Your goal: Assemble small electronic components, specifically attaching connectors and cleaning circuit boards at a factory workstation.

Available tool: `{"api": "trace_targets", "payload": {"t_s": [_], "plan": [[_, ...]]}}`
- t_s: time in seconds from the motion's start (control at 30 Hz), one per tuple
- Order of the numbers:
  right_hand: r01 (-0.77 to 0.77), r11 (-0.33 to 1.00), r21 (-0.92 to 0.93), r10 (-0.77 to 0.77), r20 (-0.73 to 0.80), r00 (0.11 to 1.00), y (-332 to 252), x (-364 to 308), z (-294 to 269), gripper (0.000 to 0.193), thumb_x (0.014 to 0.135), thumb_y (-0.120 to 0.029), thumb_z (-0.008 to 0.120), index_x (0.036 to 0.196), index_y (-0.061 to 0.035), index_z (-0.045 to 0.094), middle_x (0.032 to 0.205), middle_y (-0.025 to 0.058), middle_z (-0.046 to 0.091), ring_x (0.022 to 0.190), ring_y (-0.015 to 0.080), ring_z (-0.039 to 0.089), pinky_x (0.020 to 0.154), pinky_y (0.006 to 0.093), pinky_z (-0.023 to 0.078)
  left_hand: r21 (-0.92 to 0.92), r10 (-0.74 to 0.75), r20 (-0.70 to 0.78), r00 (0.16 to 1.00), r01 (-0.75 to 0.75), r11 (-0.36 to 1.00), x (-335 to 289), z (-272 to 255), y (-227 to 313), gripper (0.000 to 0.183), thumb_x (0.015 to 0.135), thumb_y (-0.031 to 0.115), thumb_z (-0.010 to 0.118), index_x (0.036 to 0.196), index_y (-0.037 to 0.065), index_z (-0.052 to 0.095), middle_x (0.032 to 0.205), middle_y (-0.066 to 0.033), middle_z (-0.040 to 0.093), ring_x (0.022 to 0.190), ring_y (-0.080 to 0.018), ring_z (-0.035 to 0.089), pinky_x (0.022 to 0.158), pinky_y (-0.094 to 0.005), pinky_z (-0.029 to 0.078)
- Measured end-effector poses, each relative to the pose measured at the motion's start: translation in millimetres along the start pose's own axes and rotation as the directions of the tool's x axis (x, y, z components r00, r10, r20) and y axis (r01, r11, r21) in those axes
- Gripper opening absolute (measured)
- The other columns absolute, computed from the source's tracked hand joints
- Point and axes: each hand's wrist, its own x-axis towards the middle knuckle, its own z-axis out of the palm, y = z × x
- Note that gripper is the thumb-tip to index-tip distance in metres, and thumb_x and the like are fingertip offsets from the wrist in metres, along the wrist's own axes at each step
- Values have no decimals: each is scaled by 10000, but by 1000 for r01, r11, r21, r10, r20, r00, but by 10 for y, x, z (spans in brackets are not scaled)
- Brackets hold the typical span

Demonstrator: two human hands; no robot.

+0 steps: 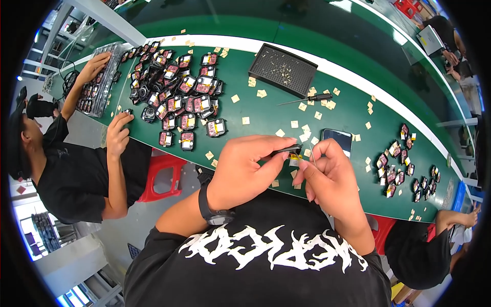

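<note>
My left hand pinches a small black device housing between thumb and fingers, above the near edge of the green table. A yellow and silvery part shows just below the housing. My right hand is closed close beside it, with thumb and forefinger around a thin, light-coloured tool. Its exact kind is hard to make out. The fingertips of both hands nearly meet at the housing, and they hide much of it.
Many open device housings lie piled on the left, with smaller groups on the right. A black tray of tiny parts, a screwdriver, a phone and scattered beige squares lie ahead. Co-workers sit either side.
</note>
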Motion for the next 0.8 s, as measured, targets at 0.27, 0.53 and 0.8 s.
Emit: {"api": "trace_targets", "payload": {"t_s": [0.27,0.53,0.8], "plan": [[67,997,28,-67,-25,997,140,25,31,195,978,-20,609,996,-61,419,689,48,682,470,49,522,440,228,388,-284,-316,102,943,332,900,25,-50,-70,295,954,-5,666,1239,-81,677,1036,-123,747,868,-107,690,758,-239,571],[227,973,-34,-226,34,974,228,46,-31,213,1000,-40,617,1009,-67,406,734,47,677,536,34,526,474,216,388,-460,-364,201,909,416,785,88,-103,-40,310,949,-36,656,1256,-80,655,1081,-146,738,949,-172,721,829,-291,620],[270,927,261,-280,4,960,300,18,-18,292,942,30,678,1130,-39,466,904,68,683,742,46,592,624,188,436,-610,-323,203,924,378,697,46,-64,-130,296,947,-38,657,1240,-75,638,1064,-128,728,946,-157,715,827,-287,616]]}}
